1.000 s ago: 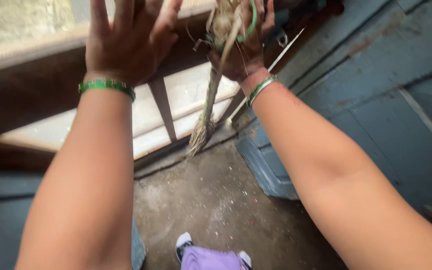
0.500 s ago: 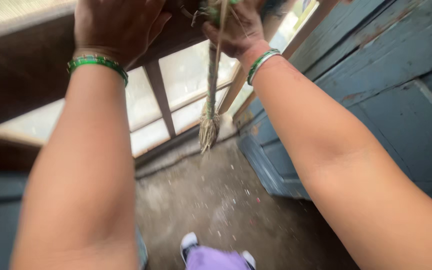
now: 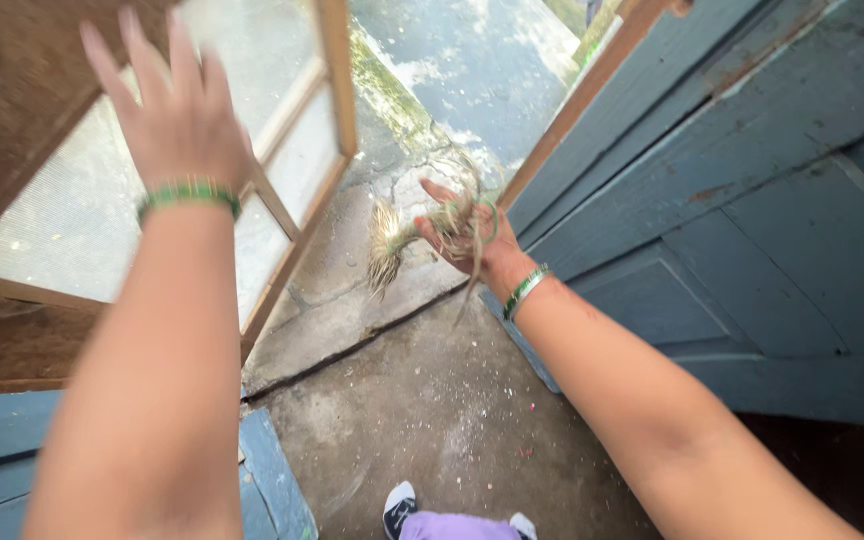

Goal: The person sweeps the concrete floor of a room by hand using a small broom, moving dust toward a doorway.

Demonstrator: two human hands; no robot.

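Green bangles (image 3: 188, 194); straw-tan frayed rope (image 3: 422, 232); blue door (image 3: 752, 190); grey floor (image 3: 422, 410).

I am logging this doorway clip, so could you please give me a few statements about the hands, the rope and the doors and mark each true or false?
1. The right hand holds a frayed rope. True.
2. The left hand grips the rope too. False: its fingers are spread, holding nothing, at the screen door.
3. The screen door is shut. False: it stands swung open, with wet pavement visible outside.
4. Both wrists wear green bangles. True.
5. The door on the right is blue painted wood. True.
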